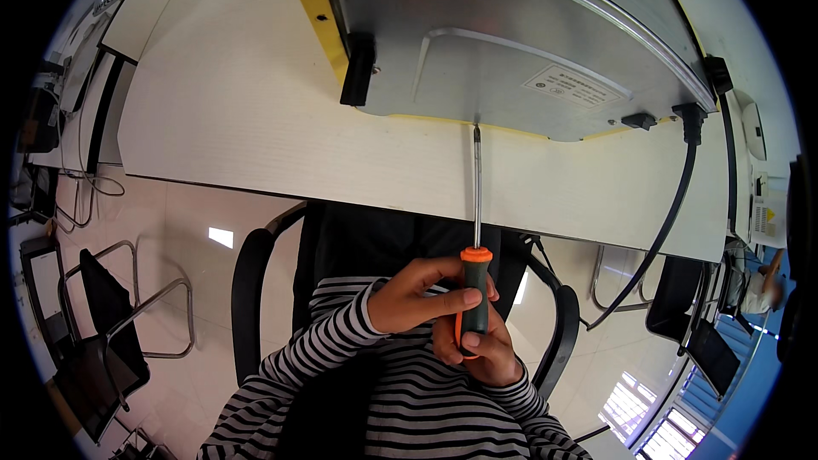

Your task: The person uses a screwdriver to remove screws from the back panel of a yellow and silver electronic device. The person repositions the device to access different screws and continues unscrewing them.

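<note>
I have the left hand (417, 294) gripping the screwdriver (477, 255) by its dark handle, the right hand (481, 345) clasping the butt. I see its tip at the near edge of the silver casing (503, 51) on the bench (221, 102)

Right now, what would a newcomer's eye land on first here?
Probably the long screwdriver with the orange and dark green handle, just right of centre, held by the left grip and right grip. Above it, the big silver metal casing, edged in yellow, fills much of the top. Then the black power cord, plugged in at the casing's right end, curves down past the white table.
</note>
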Demonstrator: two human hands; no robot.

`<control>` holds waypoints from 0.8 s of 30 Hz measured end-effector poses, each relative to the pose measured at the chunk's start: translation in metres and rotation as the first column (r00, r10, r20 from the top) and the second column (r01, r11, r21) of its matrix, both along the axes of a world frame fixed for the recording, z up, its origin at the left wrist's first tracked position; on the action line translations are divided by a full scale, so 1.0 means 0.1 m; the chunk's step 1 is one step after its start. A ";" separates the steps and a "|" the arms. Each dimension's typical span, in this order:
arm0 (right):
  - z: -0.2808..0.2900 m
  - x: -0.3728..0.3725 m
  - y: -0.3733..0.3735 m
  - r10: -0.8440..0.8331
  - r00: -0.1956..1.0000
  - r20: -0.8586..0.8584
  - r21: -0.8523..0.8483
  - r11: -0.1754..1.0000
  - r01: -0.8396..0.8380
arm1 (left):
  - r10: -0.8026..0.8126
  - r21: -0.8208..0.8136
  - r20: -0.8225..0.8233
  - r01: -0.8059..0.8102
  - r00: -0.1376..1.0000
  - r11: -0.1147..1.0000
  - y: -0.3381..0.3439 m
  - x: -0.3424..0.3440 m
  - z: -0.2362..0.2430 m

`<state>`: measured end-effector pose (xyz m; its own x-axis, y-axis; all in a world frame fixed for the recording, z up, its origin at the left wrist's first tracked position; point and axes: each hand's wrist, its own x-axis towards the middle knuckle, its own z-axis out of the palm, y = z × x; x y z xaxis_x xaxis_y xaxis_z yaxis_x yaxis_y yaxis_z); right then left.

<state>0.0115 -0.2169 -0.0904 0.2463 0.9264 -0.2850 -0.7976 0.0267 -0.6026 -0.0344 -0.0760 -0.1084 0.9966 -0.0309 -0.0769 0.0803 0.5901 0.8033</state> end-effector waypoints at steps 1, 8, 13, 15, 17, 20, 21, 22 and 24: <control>0.00 0.00 0.00 -0.003 1.000 -0.002 0.003 1.000 0.003 | 0.001 0.000 0.001 -0.001 1.000 1.000 0.00 0.00 0.00; -0.02 -0.01 -0.01 -0.015 1.000 0.011 0.010 1.000 0.015 | -0.007 -0.007 0.004 0.007 1.000 1.000 0.00 0.02 0.00; -0.01 -0.01 0.00 -0.026 1.000 0.011 -0.006 1.000 0.027 | -0.014 0.010 0.014 0.014 1.000 1.000 0.01 0.01 -0.02; 0.00 -0.02 0.01 -0.024 1.000 -0.014 0.006 1.000 0.024 | -0.026 -0.129 -0.029 0.022 0.999 0.991 0.01 0.00 0.01; 0.02 0.00 0.03 -0.007 0.998 -0.070 0.032 0.999 0.009 | -0.032 -0.247 -0.044 0.020 0.999 0.969 0.00 -0.01 0.01; 0.04 0.00 0.06 -0.003 0.992 -0.125 0.048 0.999 0.009 | -0.024 -0.339 -0.021 0.015 0.999 0.941 -0.04 -0.01 -0.06; 0.03 -0.01 0.06 -0.005 0.988 -0.156 0.041 0.999 0.012 | -0.020 -0.334 -0.009 0.016 1.000 0.943 -0.04 -0.02 -0.09; 0.01 -0.02 0.06 -0.007 0.983 -0.186 0.033 0.999 0.014 | -0.016 -0.329 0.002 0.016 1.000 0.944 -0.04 -0.03 -0.11; 0.01 -0.04 0.06 -0.015 0.977 -0.212 0.015 1.000 0.019 | 0.003 -0.299 -0.036 -0.013 0.999 0.954 -0.04 -0.03 -0.15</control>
